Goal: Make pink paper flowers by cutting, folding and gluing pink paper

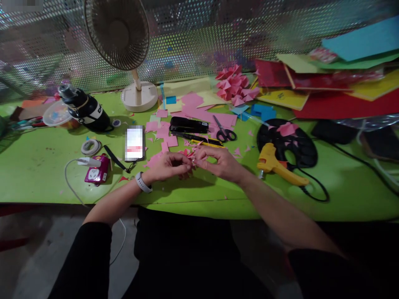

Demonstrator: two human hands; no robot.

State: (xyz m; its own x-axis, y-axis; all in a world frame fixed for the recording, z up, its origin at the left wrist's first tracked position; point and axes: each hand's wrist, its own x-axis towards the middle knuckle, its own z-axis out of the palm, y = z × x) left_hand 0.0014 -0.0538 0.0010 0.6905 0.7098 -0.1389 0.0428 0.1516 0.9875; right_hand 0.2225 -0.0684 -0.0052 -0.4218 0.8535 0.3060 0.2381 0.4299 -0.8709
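Note:
Both my hands meet over the green table (37,166), just in front of me. My left hand (170,166), with a watch on its wrist, is closed in a pinch on a small folded pink paper piece (190,157). My right hand (220,162) pinches the same piece from the other side. Several pink paper squares (165,133) and scraps lie just beyond my fingers. A black stapler (188,124), scissors (225,132) and a yellow-and-black cutter (207,142) lie a little farther back.
A yellow glue gun (277,166) with a black cord lies to the right. A phone (134,143), tape roll (90,146), pink charger (97,172) and black bottle (85,109) sit left. A fan (124,41) stands behind. Folded pink flowers (235,85) and coloured paper sheets (343,83) fill the back right.

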